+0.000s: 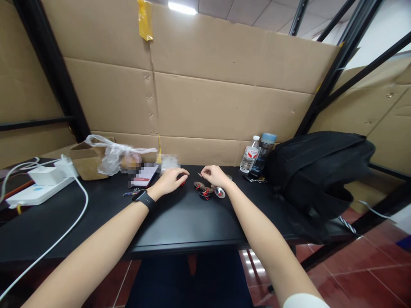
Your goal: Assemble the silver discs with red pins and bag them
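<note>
1. a person sits at a black table (180, 222), seen from above through a camera on the head; both bare forearms reach forward to the far middle of the table.
2. the left hand (171, 180) rests palm down, fingers curled over a small red piece (183, 184) that peeks out by the fingertips; whether it is gripped or only covered cannot be told. a black watch (143, 199) sits on that wrist.
3. the right hand (215, 175) hovers just beside the left, thumb and forefinger pinched narrowly on a thin, small metal part (199, 174).
4. a cluster of small round silver discs with red centres (208, 191) lies on the table directly under and in front of the right hand.
5. to the right stand a clear water bottle (250, 155) and a darker bottle with a blue cap (265, 150), touching a black backpack (317, 175).
6. to the left lie a card with red print (144, 175), a crumpled plastic bag (112, 156) by a cardboard box (85, 164), and a white power strip (35, 190) with a white cable (78, 214).
7. a cardboard wall (208, 98) closes the back.
</note>
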